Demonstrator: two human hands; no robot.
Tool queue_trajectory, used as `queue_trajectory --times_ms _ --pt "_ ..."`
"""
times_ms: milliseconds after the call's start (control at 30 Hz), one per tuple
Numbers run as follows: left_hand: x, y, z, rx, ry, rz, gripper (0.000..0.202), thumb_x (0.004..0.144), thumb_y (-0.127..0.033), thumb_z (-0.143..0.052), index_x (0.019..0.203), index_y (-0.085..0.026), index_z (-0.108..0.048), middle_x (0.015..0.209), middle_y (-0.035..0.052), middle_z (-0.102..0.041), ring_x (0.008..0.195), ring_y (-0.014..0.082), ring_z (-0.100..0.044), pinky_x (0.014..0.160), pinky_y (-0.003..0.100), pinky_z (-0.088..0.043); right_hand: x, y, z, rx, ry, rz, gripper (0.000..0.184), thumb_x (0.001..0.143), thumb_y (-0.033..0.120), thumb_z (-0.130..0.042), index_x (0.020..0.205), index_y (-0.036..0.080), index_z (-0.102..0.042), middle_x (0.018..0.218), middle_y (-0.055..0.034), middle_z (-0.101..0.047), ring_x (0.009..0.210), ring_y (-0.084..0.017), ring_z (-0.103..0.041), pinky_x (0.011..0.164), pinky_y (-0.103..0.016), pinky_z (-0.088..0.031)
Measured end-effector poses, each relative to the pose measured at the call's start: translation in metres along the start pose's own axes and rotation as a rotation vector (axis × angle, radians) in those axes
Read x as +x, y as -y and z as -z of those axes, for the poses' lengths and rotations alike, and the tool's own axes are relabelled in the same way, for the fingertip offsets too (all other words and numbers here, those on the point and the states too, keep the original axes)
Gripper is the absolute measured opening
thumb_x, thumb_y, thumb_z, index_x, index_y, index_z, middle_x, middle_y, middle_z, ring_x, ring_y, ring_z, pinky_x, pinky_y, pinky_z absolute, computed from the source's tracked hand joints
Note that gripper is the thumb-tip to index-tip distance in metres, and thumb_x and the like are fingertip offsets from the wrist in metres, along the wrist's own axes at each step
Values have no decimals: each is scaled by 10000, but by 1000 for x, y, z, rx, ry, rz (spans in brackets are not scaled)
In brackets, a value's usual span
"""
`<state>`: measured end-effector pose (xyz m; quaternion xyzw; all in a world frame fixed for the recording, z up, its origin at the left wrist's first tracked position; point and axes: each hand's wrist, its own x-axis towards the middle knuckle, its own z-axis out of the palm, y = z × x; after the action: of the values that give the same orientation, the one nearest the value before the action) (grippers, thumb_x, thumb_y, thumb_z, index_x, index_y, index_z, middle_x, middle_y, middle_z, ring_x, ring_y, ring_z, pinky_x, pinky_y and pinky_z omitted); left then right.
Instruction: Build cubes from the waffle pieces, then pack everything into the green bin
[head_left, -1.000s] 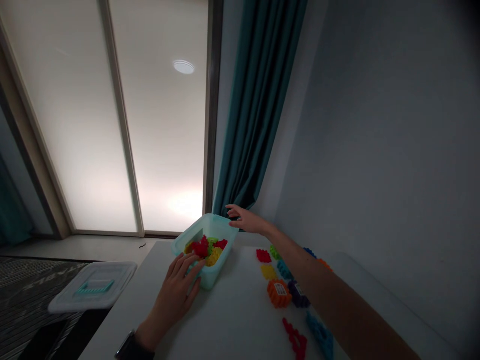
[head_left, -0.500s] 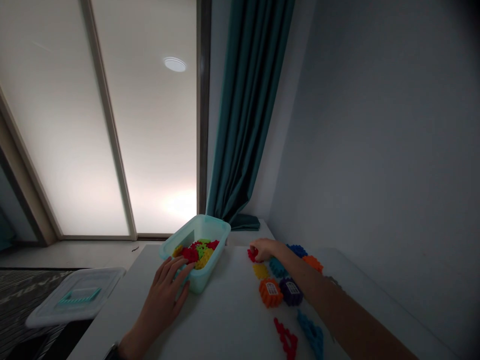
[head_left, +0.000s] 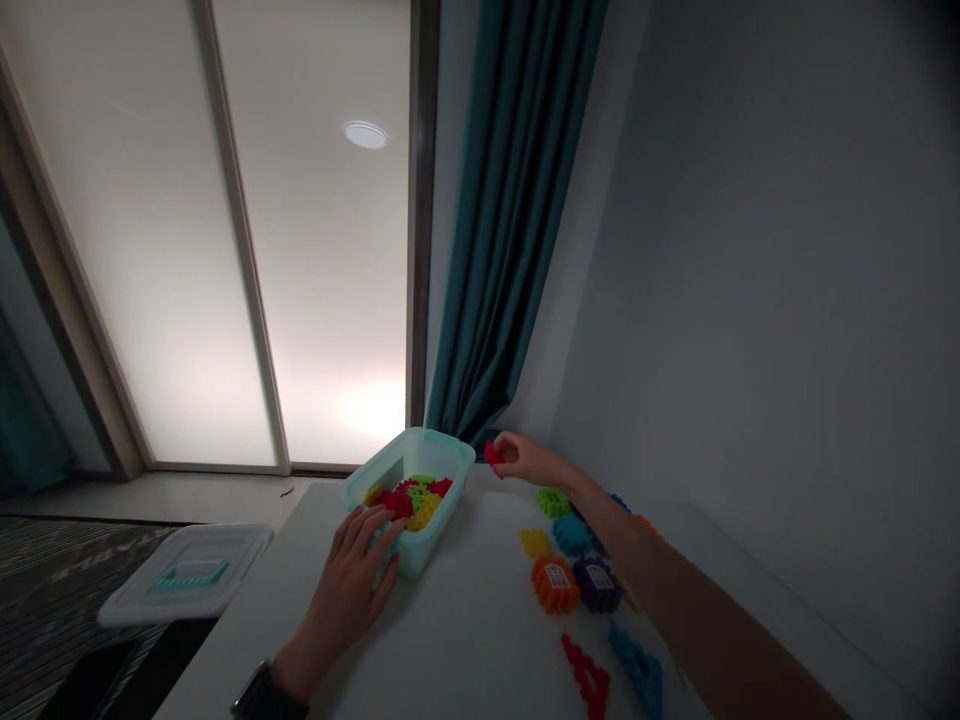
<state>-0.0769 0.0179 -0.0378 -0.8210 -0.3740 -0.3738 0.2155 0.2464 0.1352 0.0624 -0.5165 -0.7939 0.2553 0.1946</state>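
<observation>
My right hand (head_left: 523,459) pinches a small red toy building block (head_left: 493,454) in the air, just right of the far end of a light-teal plastic bin (head_left: 420,557). Red, green and yellow blocks (head_left: 424,510) lie in the bin. My left hand (head_left: 358,560) rests over the near left rim of the bin, fingers stretched and apart. Below my right forearm lie a green block (head_left: 553,502), a teal block (head_left: 572,536), a yellow block (head_left: 536,543), an orange block (head_left: 555,585) and a purple block (head_left: 598,585). Others there are partly hidden by the arm.
A red lattice piece (head_left: 587,677) and a blue one (head_left: 638,668) lie near the front of the white table (head_left: 450,650). A clear lid (head_left: 187,572) with a teal handle is at the left. A teal curtain (head_left: 517,220) hangs behind, with a wall along the right.
My right hand has lifted the red block off the table and moved it up towards the bin, uncovering a green block. My left hand stays at the rim. The whole view has shifted slightly.
</observation>
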Motion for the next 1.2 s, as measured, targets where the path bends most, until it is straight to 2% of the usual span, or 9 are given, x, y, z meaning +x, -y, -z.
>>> queue_trajectory --times_ms 100,200,367,467,567,700,867,1000,1200 --pt "1 -1 1 -3 -7 4 385 966 -140 -473 1337 -204 -552 1273 111 -619 1251 270 -535 1121 503 -391 20 37 -4 23 -20 157 409 888 403 -668 1245 250 -539 1282 -63 -631 1164 -217 -612 964 -362 -491" --pt "1 -1 1 -7 -1 11 384 969 -149 -475 1339 -215 -553 1273 104 -623 1253 267 -538 1127 497 -389 23 45 -4 -31 -23 193 343 927 360 -625 1244 259 -545 1329 -70 -610 1224 -229 -578 1003 -377 -468" --pt "-2 1 -1 -5 -9 1 387 968 -163 -481 1345 -215 -553 1281 109 -626 1241 278 -549 1105 505 -407 -22 -9 8 -228 81 41 205 785 197 -713 986 215 -678 1107 -80 -702 1101 -291 -638 989 -421 -466" --pt "-2 2 -4 2 -34 -5 380 971 -178 -484 1341 -221 -556 1265 108 -636 1224 280 -563 1099 508 -409 -56 -40 5 -321 160 -63 261 670 178 -783 914 227 -706 1024 -67 -716 1026 -296 -665 927 -396 -500" --pt "-2 2 -6 29 -56 -17 367 973 -186 -486 1332 -213 -557 1258 115 -636 1223 290 -559 1092 512 -407 -71 -53 -6 -376 210 -111 346 600 145 -815 910 264 -716 1020 -43 -719 1010 -284 -663 885 -365 -508" --pt "-3 2 -7 47 -51 -24 366 974 -182 -489 1333 -209 -552 1267 118 -629 1227 295 -551 1090 514 -400 -66 -53 -23 -417 232 -114 340 528 61 -830 758 264 -684 941 -10 -720 1030 -284 -652 957 -376 -459" --pt "-2 1 -5 33 -45 -13 376 969 -183 -491 1337 -220 -554 1255 106 -640 1217 278 -567 1100 499 -402 -58 -47 -31 -421 212 -90 358 531 45 -808 793 236 -659 959 -38 -711 1014 -306 -658 932 -389 -465" --pt "0 -2 -2 30 -23 5 376 970 -181 -480 1337 -216 -549 1254 110 -643 1224 277 -566 1114 512 -395 -51 -34 -14 -362 161 -70 401 579 108 -800 926 225 -638 986 -43 -703 969 -283 -664 829 -358 -510" --pt "-1 -4 -1 24 -8 19 377 966 -171 -481 1335 -200 -551 1265 120 -633 1252 286 -544 1116 515 -393 -15 33 12 -183 36 135 355 859 357 -678 1175 251 -557 1232 -49 -654 1111 -218 -637 922 -332 -507"
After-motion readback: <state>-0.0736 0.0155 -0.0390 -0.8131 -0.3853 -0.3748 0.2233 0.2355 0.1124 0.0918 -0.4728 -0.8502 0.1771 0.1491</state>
